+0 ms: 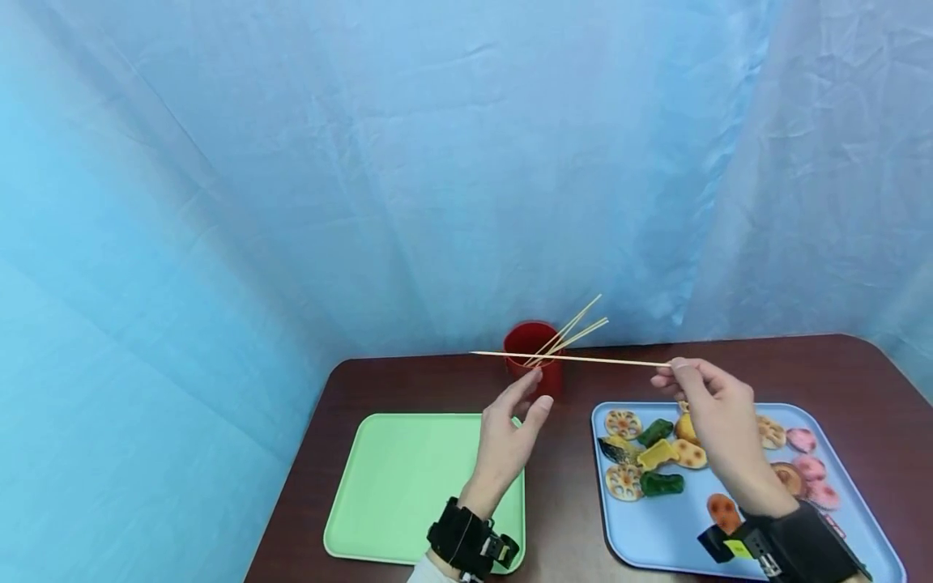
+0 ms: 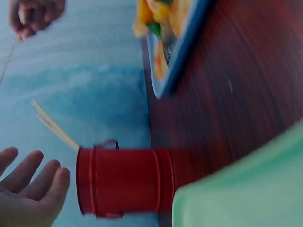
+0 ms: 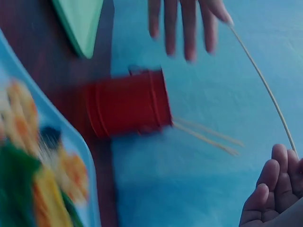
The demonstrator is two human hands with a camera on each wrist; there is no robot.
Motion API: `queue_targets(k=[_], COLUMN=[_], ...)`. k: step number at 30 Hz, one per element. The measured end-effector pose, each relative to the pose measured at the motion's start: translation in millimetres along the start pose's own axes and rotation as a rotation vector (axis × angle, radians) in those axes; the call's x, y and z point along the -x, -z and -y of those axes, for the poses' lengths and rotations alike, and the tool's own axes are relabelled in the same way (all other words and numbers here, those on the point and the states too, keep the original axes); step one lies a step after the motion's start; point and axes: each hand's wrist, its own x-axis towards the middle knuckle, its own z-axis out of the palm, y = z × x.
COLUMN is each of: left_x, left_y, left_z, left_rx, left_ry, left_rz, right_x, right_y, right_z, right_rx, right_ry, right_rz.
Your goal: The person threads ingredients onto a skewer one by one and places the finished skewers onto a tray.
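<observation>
My right hand (image 1: 722,421) pinches one end of a thin bamboo skewer (image 1: 598,359) between thumb and fingers. The skewer lies nearly level above the table, its pointed end toward the left. Fingers extended, my left hand (image 1: 503,441) is raised just below the skewer's left part and grips nothing. In the right wrist view the left thumb overlaps the skewer's tip. Behind it stands a red metal bucket (image 2: 125,179) with several more skewers (image 1: 583,332) leaning out to the right.
On the right, a blue tray (image 1: 656,538) carries play-food pieces: lotus root slices (image 1: 624,482), green pepper pieces (image 1: 662,484), pink pieces (image 1: 822,494) and others. A light green tray (image 1: 408,486) lies at left on the dark wooden table (image 1: 561,502). Blue cloth (image 1: 437,162) hangs behind.
</observation>
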Motion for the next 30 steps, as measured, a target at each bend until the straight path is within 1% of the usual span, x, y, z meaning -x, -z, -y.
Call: queue_targets(k=[3,5,6,9,14,17,19,21,22,23,26,30], left_x=[1.0,1.3,1.2,-0.2,-4.1,-3.8,-3.1,-2.1,-1.5,-0.7,2.1,7.0], left_y=[-7.6,-11.0,-12.3,-14.5,-17.6,-19.1,-18.9,-17.4,-16.1,-14.3,-7.7,2.8], left_z=[-4.2,-6.6,-7.5,-10.3,-15.1,-16.5,-15.6,-12.8,-10.7,-8.4,0.0,8.9], left_rx=[0.191,0.322,0.372,0.495,0.61,0.637,0.638,0.63,0.622,0.61,0.557,0.47], left_ry=[0.045,0.085,0.1,0.152,0.241,0.278,0.281,0.275,0.27,0.263,0.253,0.243], left_rz=[0.032,0.04,0.038,0.025,-0.018,-0.057,-0.078,-0.092,-0.095,-0.095,-0.087,-0.065], right_x=[4.7,8.9,11.0,15.5,19.0,20.3,20.2,19.6,19.0,18.4,17.7,19.6], right_y=[-11.3,-19.0,-22.6,-31.7,-42.4,-46.1,-46.5,-44.7,-43.2,-41.2,-33.6,-24.5], right_z=[-1.1,-1.7,-1.7,-2.3,-4.6,-7.8,-11.0,-14.8,-16.9,-19.2,-26.0,-34.3], right_rx=[-0.055,-0.083,-0.096,-0.15,-0.213,-0.225,-0.214,-0.176,-0.14,-0.1,0.079,0.297], right_ry=[-0.08,-0.141,-0.171,-0.245,-0.301,-0.338,-0.355,-0.353,-0.34,-0.32,-0.215,-0.042], right_rz=[0.055,0.088,0.105,0.143,0.192,0.226,0.251,0.279,0.296,0.312,0.357,0.384])
